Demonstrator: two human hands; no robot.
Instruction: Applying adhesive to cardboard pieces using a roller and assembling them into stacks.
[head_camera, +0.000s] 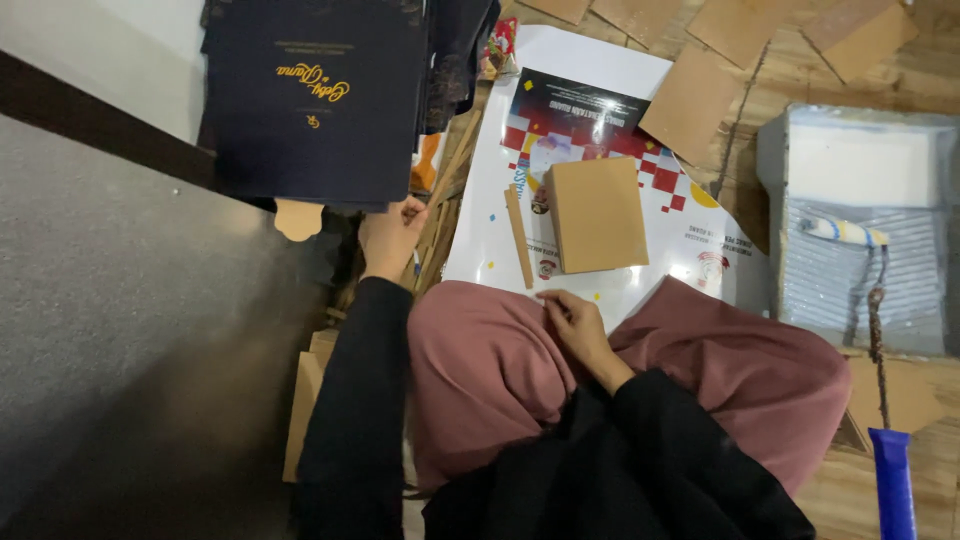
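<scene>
My left hand (390, 235) reaches forward and closes on the lower edge of a dark navy cover (315, 100) with gold lettering, the top one of a stack. My right hand (577, 322) rests on my pink-trousered knee (480, 370) at the near edge of a glossy white poster (600, 70), fingers bent and holding nothing. On the poster, just beyond that hand, lies a brown cardboard board (597, 213). A thin cardboard strip (518, 235) lies along its left side.
A grey paint tray (860, 160) with a small roller (843, 231) sits at the right. A blue handle (893, 480) lies at the bottom right. Several brown cardboard pieces (690, 100) are scattered on the wooden floor beyond the poster. More cardboard (303, 410) lies by my left elbow.
</scene>
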